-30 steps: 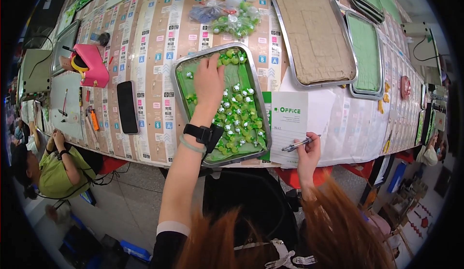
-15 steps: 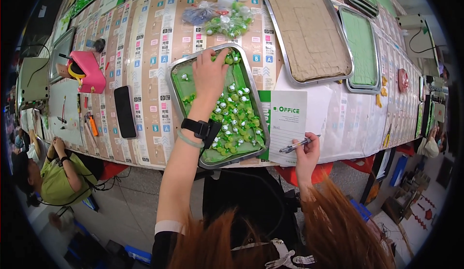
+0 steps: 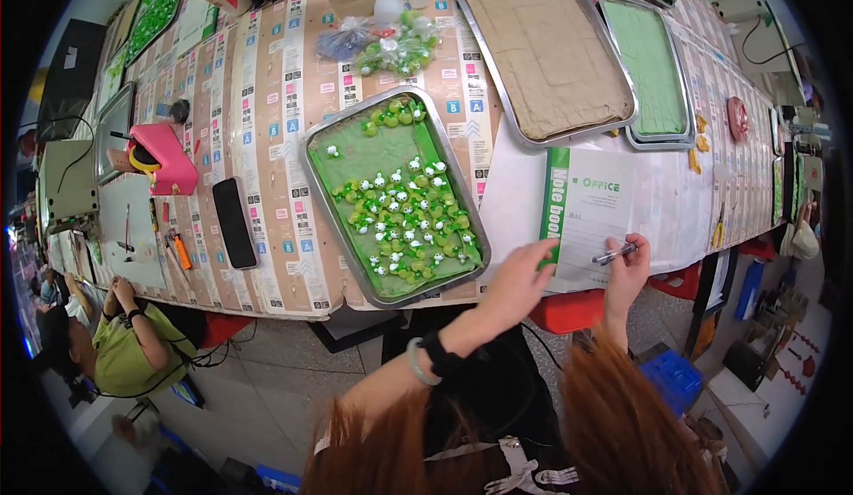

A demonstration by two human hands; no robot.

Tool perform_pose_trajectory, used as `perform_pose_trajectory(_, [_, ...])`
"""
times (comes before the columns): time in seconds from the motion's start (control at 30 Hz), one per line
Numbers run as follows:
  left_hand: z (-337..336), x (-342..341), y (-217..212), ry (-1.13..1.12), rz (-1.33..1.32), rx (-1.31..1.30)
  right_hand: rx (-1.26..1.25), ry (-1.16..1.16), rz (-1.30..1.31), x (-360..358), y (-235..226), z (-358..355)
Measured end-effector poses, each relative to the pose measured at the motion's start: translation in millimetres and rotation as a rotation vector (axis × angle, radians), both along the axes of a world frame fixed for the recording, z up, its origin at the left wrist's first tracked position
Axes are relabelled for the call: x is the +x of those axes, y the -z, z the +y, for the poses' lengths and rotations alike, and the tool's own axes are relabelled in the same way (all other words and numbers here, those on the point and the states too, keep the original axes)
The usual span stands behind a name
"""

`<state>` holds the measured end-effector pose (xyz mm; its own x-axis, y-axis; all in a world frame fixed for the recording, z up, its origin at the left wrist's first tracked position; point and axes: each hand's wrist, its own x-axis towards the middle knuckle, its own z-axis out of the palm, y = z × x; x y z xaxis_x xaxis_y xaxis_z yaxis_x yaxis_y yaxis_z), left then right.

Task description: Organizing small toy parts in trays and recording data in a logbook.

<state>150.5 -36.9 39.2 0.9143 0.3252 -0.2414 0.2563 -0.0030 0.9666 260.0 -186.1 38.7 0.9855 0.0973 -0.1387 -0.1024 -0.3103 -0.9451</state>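
On white paper (image 3: 515,179), green-edged notebook (image 3: 588,215)

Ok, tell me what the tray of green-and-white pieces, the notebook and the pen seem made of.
Tray: apparently metal, perhaps steel, with a satin finish; its rim is silvery grey.
Notebook: looks like paper with a smooth card cover, judging by its flat, printed front.
Pen in the right hand: probably plastic, slightly glossy, but too small to be sure.
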Motion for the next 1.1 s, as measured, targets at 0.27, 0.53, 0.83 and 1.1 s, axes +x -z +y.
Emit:
perform_pose_trajectory(0.27, [-41, 15, 20, -0.018, -0.014, -0.330, -0.407, -0.165, -0.231, -13, -16, 1])
perform_pose_trajectory(0.53, [8, -9, 36, -0.332, 0.142, -0.037, -0.048, -0.416, 0.200, -55, 1, 24])
perform_pose_trajectory(0.83, [-8, 21, 9, 0.168, 0.156, 0.977, -0.639, -0.629, -0.320, -29, 53, -49])
perform_pose_trajectory(1.1, [-46, 46, 37, 0.509, 0.121, 0.939, -0.144, -0.338, 0.087, 17, 47, -51])
